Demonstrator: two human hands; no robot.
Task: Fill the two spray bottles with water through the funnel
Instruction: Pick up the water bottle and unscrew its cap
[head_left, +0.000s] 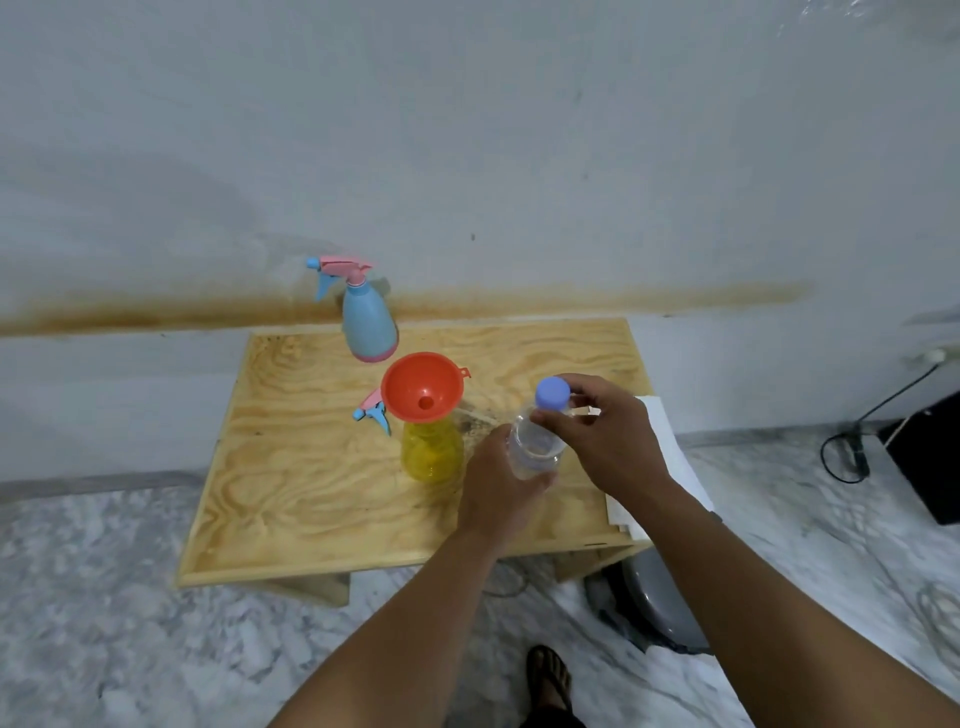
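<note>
Left hand (496, 486) grips clear water bottle (535, 447); right hand (605, 431) pinches its blue cap (552, 392).

On the counter (311, 493), one spray bottle (369, 322) stands at the back edge. Nearer, the funnel (423, 387) sits in a second bottle (432, 454), with a detached spray head (373, 411) lying just left. A water bottle (537, 441) stands right of it, papers (670, 452) farther right.

Looks like a plain home room: stained wall (467, 156), marble floor (104, 597), low plywood bench (311, 493), cable (852, 447) at right.
</note>
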